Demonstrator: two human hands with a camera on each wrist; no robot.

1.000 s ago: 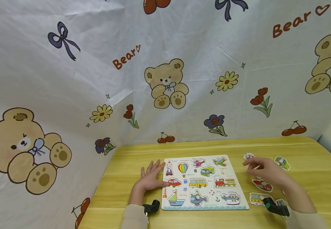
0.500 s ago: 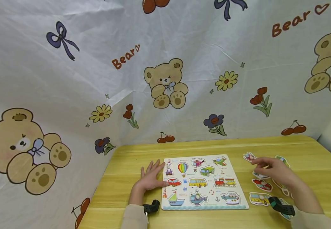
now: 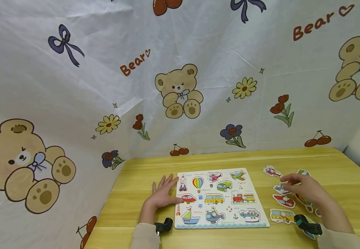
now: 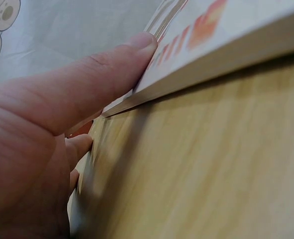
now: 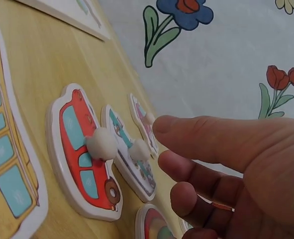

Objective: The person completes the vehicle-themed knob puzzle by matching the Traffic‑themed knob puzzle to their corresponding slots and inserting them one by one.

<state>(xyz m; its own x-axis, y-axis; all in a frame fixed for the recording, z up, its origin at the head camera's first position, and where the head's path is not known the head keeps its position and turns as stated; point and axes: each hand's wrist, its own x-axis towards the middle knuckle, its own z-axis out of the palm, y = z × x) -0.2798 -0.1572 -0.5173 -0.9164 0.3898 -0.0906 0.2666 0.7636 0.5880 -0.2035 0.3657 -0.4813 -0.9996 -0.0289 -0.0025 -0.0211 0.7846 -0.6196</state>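
My left hand (image 3: pixel 163 194) lies spread at the left edge of a white vehicle puzzle board (image 3: pixel 198 224). Its thumb (image 4: pixel 107 69) rests on the board's edge; the other fingers are on the table beyond. My right hand (image 3: pixel 304 188) hovers over loose puzzle pieces, holding nothing. Thumb and forefinger are parted, close to the white knob of a ship piece (image 5: pixel 132 159). Nearer the right wrist camera lies a red car piece (image 5: pixel 77 149) with a round knob. A pink helicopter piece (image 3: pixel 272 171) lies just past the right fingertips.
A yellow bus piece (image 3: pixel 280 216) lies near the board's lower right corner. Under the right hand and wrist are more pieces, among them a balloon piece (image 3: pixel 303 201) and a partly covered green one (image 3: pixel 303 172). Behind the wooden table (image 3: pixel 229 238) hangs a bear-print cloth (image 3: pixel 211 135).
My right hand has moved right, from beside the helicopter piece to the ship piece, uncovering the helicopter piece. My left hand stays at the board's edge.
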